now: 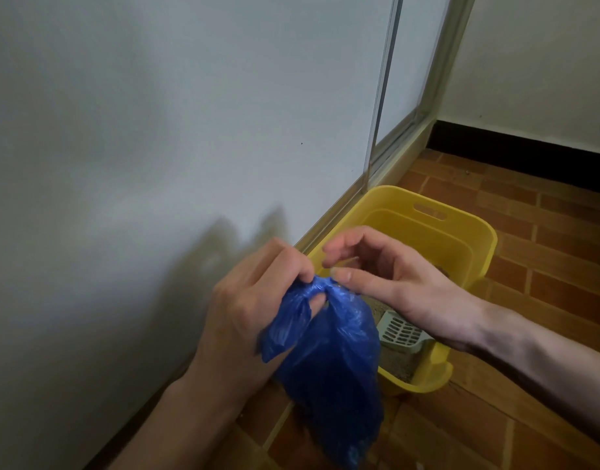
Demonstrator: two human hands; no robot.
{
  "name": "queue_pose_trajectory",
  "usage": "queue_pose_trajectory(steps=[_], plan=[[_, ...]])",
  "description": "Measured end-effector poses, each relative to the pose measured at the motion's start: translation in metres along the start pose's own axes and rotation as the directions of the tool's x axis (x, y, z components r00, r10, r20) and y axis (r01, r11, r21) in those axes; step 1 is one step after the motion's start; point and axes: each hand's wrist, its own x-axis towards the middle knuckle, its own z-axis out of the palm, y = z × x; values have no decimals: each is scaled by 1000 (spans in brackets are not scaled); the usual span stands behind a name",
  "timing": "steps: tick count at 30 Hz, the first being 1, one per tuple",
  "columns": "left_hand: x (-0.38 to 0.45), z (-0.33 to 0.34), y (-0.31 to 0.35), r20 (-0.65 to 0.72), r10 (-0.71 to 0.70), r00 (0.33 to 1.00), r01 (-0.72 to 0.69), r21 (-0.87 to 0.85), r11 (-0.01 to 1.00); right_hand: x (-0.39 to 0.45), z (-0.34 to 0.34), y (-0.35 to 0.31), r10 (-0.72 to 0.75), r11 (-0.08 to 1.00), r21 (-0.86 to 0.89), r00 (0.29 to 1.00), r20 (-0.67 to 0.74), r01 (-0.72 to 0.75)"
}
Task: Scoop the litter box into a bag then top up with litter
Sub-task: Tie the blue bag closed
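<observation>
Bag (pixel 329 347), blue, hangs in front of the yellow litter box (pixel 474 245), near its close corner. My left hand (pixel 257 300) pinches the gathered neck, fingers curled tight on plastic. Right hand (pixel 386 273) over the box, thumb touching the knot, fingers loosely bent, gripping nothing. Scoop (pixel 402 334) lies inside the box.

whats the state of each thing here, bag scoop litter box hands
blue bag: top bunched, hanging from the left hand
left hand: grips the bag's bunched top
right hand: fingers loosely curled beside the bag top, thumb tip at it, holding nothing
scoop: lying in the litter box, untouched
yellow litter box: on the floor, upright, litter inside
</observation>
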Motion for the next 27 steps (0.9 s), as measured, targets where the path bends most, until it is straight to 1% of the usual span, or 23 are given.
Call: queue_pose_trajectory(steps=[2, 4, 9, 11, 14, 17, 20, 22, 24, 25, 27], plan=[[0, 0, 0, -30, 21, 999, -20, 38, 999, 0, 1, 0, 38, 999, 12, 998, 55, -38], [1, 0, 0, -40, 20, 999, -18, 58, 998, 1, 3, -1, 22, 1000, 9, 998, 54, -22], [1, 0, -1, 50, -13, 999, 13, 0, 1000, 6, 2, -4, -81, 996, 25, 992, -102, 84], [0, 0, -2, 73, -22, 997, 23, -15, 1000, 8, 0, -4, -80, 991, 92, 987, -136, 93], [0, -4, -3, 81, -55, 995, 54, 14, 998, 10, -4, -5, 8, 962, 270, 989, -151, 34], [1, -9, -3, 27, -80, 996, 78, 61, 995, 8, -12, -10, 86, 919, 392, 993, -83, -47], [4, -12, 1, -122, -128, 984, 135, 47, 990, 6, -22, -16, 106, 905, 416, 994, -27, -85], [7, -13, 5, -246, -208, 947, 211, -14, 977, 6, -25, -19, 96, 869, 488, 995, -6, -81], [9, -14, 10, -317, -332, 888, 312, -115, 943, 6, -25, -22, 95, 804, 590, 995, 1, -77], [9, -14, 12, -325, -411, 852, 365, -196, 910, 6, -23, -25, 98, 774, 629, 995, 3, -78], [13, -14, 16, -293, -573, 765, 437, -417, 797, 5, -21, -30, 102, 718, 690, 994, 29, -93]])
